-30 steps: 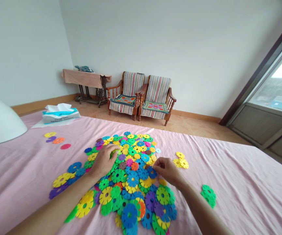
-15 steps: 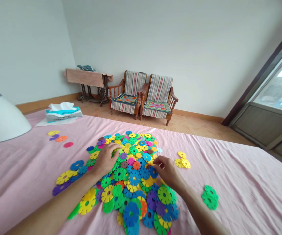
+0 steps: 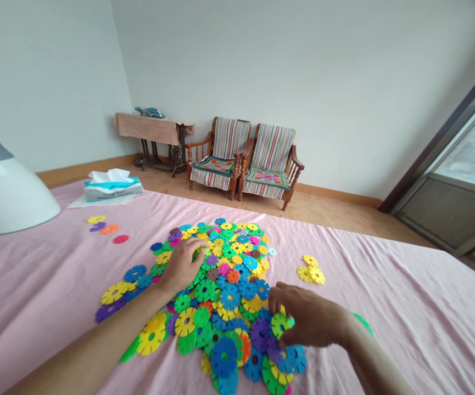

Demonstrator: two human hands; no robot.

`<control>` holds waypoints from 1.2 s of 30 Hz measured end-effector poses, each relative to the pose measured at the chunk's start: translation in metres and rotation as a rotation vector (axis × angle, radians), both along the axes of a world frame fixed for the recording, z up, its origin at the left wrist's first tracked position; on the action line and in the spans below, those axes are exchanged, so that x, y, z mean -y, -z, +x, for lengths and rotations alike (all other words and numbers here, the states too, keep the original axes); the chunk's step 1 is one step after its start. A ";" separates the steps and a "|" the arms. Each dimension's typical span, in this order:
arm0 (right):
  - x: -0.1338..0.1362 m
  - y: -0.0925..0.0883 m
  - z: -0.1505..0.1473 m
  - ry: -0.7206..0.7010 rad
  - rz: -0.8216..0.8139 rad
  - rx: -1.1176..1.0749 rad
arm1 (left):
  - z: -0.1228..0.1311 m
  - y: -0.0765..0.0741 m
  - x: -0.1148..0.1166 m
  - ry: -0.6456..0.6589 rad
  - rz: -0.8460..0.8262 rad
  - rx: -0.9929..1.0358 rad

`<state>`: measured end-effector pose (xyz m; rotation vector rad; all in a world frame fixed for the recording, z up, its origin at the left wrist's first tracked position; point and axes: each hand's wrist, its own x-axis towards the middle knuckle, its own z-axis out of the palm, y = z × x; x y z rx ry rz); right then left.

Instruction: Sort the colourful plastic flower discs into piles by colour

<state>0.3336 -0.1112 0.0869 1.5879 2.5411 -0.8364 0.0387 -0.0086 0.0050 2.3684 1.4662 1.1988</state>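
Observation:
A heap of colourful plastic snowflake discs (image 3: pixel 229 296), slotted round the rims, spreads over the pink tablecloth (image 3: pixel 402 318). Over the heap's left side is my left hand (image 3: pixel 184 266), its fingers curled down; some green shows beneath them, but whether they pinch a disc is hidden. My right hand (image 3: pixel 309 312) hovers palm down at the heap's right edge, thumb and fingers apart. Between them lies a light green disc (image 3: pixel 279 325), with purple discs (image 3: pixel 261 334) just beside it. I see nothing held in the right hand.
Yellow discs (image 3: pixel 311 271) lie apart on the right; a few loose ones, including a pink disc (image 3: pixel 121 239), lie on the left. A tissue box (image 3: pixel 113 189) and a white appliance (image 3: pixel 12 192) stand at the back left. Two wooden armchairs (image 3: pixel 268 164) are beyond the table.
My right hand has moved right and nearer to me, and its fingers have spread. It now partly covers the separate green discs on the right. My left hand stays over the same spot.

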 end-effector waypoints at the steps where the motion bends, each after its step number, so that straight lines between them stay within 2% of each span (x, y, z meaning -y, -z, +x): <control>1: 0.001 0.000 0.001 -0.005 -0.004 0.028 | 0.000 0.000 0.000 0.000 0.000 0.000; 13: -0.007 0.009 -0.003 0.053 0.059 -0.072 | -0.001 -0.001 -0.002 0.017 0.007 0.014; 18: -0.016 0.017 -0.008 0.131 0.114 -0.282 | 0.000 -0.002 0.000 0.018 0.001 0.016; 21: -0.022 0.030 -0.016 0.230 0.237 -0.433 | 0.000 -0.002 0.000 0.013 -0.001 0.017; 23: -0.024 0.038 -0.024 0.246 0.332 -0.495 | 0.000 -0.002 0.001 0.013 -0.003 0.019; 26: -0.018 0.043 -0.040 0.186 0.389 -0.518 | 0.000 -0.002 0.001 0.015 -0.009 0.024; 31: -0.003 0.031 -0.074 -0.014 0.455 -0.428 | 0.000 -0.002 -0.001 0.012 -0.030 0.044; 36: -0.005 0.029 -0.105 -0.118 0.550 -0.301 | -0.002 -0.002 -0.004 0.006 -0.047 0.065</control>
